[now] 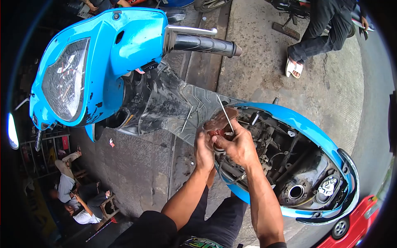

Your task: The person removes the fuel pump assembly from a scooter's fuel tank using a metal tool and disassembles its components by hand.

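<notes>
Both hands meet over the front edge of the open scooter body (285, 111). My left hand (203, 151) is closed around the lower left side of a reddish-brown part (219, 120). From the other side, my right hand (240, 144) grips the same part, its thumb pressed near a red piece at the middle. A thin metal rod (225, 113) slants across the part, above my right hand. Another thin rod (187, 119) lies on the grey footboard (198, 99). Below the hands a dark hose (222, 165) runs into the engine bay. The fingertips are partly hidden.
The blue scooter front (136, 37) with its handlebar grip (204, 44) stands at upper left. A fuel tank (304, 182) shows inside the body. A person's leg and sandal (292, 68) are at upper right, seated people (82, 202) at lower left, a red car (355, 223) at lower right.
</notes>
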`<state>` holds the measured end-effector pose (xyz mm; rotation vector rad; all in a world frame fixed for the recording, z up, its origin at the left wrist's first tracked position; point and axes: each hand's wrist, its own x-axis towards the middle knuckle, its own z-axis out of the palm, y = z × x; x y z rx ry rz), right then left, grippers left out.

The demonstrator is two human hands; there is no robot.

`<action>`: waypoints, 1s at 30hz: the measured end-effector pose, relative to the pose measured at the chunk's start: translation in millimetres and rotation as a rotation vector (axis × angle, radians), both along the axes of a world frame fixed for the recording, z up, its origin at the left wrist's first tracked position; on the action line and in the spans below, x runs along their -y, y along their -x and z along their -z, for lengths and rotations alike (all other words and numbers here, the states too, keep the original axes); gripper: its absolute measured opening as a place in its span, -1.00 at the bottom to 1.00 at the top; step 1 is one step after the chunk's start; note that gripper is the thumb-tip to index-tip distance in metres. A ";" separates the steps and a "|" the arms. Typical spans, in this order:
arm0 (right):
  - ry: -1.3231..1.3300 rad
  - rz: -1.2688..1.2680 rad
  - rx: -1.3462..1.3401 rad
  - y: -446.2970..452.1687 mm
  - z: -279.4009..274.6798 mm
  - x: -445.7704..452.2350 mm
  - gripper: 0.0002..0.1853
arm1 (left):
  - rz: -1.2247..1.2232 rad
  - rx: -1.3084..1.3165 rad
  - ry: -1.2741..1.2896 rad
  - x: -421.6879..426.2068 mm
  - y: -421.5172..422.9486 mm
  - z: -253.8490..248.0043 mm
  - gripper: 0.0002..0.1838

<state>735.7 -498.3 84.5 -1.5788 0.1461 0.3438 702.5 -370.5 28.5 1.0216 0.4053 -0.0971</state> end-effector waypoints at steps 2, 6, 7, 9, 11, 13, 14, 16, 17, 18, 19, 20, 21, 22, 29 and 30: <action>0.003 -0.042 -0.122 1.7 -2.2 1.4 -0.53 | 0.011 0.102 0.054 0.7 -2.3 -3.2 -0.40; 0.116 0.058 -0.133 5.8 1.9 -0.8 -0.54 | 0.258 -0.017 0.006 -8.6 -2.5 14.4 -0.42; 0.052 0.074 -0.155 8.3 2.3 0.2 -0.56 | 0.293 0.024 -0.095 -8.8 -3.2 18.4 -0.42; -0.080 0.069 -0.217 12.2 0.7 5.6 -0.60 | 0.314 0.035 -0.227 -3.7 0.9 17.9 -0.40; -0.220 0.080 -0.249 16.2 12.5 12.9 -0.60 | 0.302 0.040 -0.231 -1.4 2.6 28.6 -0.40; -0.388 0.086 -0.286 16.9 15.8 18.4 -0.59 | 0.320 0.075 -0.215 -0.6 0.1 33.4 -0.39; -0.387 0.087 -0.290 16.6 14.4 21.4 -0.59 | 0.321 0.071 -0.213 -1.1 0.4 34.5 -0.39; -0.415 0.097 -0.423 12.4 4.5 24.8 -0.57 | 0.376 0.060 -0.184 -1.8 1.6 34.0 -0.38; -0.433 0.099 -0.450 12.0 4.9 25.6 -0.56 | 0.359 0.073 -0.276 0.4 1.8 33.8 -0.37; -0.436 0.103 -0.450 13.8 9.2 24.9 -0.56 | 0.363 0.073 -0.278 0.5 0.8 30.6 -0.37; -0.418 0.103 -0.461 15.9 12.6 24.1 -0.56 | 0.375 0.080 -0.266 0.5 -0.6 26.5 -0.36; -0.399 0.102 -0.473 17.7 15.0 23.3 -0.56 | 0.386 0.086 -0.253 0.5 -0.9 24.6 -0.35; -0.412 0.130 -0.468 18.4 16.2 21.5 -0.59 | 0.389 0.083 -0.253 -0.6 -0.5 27.1 -0.35; -0.414 0.133 -0.470 18.4 18.1 20.9 -0.59 | 0.412 0.088 -0.309 -2.2 -0.4 31.0 -0.35; -0.543 0.208 -0.518 18.0 20.2 25.5 -0.65 | 0.441 0.078 -0.415 9.6 -1.8 19.8 -0.30; -0.590 0.242 -0.519 18.0 20.2 26.2 -0.65 | 0.443 0.079 -0.415 11.4 -1.8 20.2 -0.30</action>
